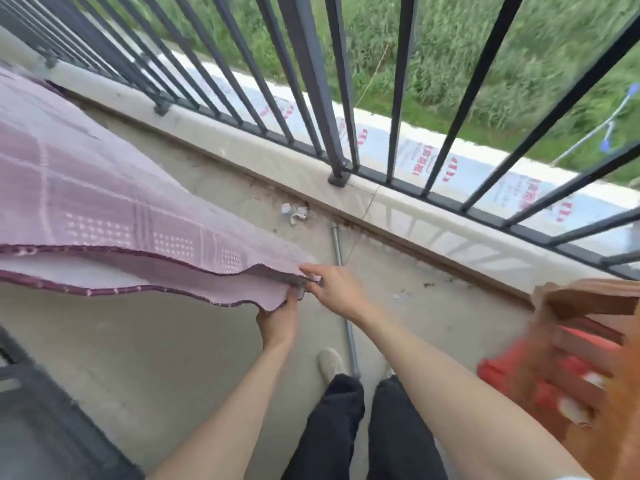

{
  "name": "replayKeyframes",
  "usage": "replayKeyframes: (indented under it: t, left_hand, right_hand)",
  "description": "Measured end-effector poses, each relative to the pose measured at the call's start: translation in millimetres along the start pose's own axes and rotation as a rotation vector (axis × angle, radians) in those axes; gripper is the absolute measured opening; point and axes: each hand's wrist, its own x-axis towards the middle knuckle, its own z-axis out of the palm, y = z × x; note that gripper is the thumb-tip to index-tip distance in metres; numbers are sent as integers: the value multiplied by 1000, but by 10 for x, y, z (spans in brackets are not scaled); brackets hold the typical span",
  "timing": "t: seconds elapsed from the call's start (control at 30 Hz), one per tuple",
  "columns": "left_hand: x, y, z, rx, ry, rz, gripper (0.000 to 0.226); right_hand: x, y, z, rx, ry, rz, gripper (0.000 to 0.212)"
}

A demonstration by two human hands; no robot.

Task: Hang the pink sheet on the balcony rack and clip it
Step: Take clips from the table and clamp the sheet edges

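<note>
- A person on a concrete balcony is holding the corner of a pink sheet (104, 188), which is stretching away to the left, raised above the floor (166, 341) and doubled so that two dark-trimmed edges are running side by side.
- The left hand (277, 320) is gripping the sheet's lower corner from beneath, fingers closed around the hem.
- The right hand (336, 289) is pinching the upper layer at the same corner, thumb and forefinger pressed together, other fingers curled; a small grey object is showing between the hands, too unclear to identify.
- A dark metal railing (332, 109) is lining the balcony edge, with tall grass (467, 46) beyond.
- A grey pipe (343, 292) is lying on the floor under the hands.
- A blurred wooden chair (588, 341) is standing at right.
</note>
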Motion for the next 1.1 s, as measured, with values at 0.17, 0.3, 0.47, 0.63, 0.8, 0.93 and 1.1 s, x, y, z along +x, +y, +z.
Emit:
replayKeyframes:
  t: [0.17,0.3,0.47,0.63,0.8,0.93,1.1]
  left_hand:
    - [402,-294,156,83,-56,-12,29]
    - [1123,-816,-157,177,59,-32,43]
    - [937,-1044,-547,329,241,-42,35]
    - [974,-1199,-576,323,96,22,25]
    - [927,-962,-154,187,-152,295,26]
    - [1055,-1025,-72,245,-167,343,16]
    - [1023,-1030,-99,239,-148,419,17]
  right_hand:
    - [287,328,323,-20,71,-6,42]
    - [670,287,812,-33,108,51,31]
    - [730,430,696,-20,248,105,27]
    - [696,358,1141,-4,158,63,25]
    - [595,314,1399,41,124,12,25]
    - [583,318,1372,35,112,-2,28]
    - [631,395,1341,26,59,-57,25]
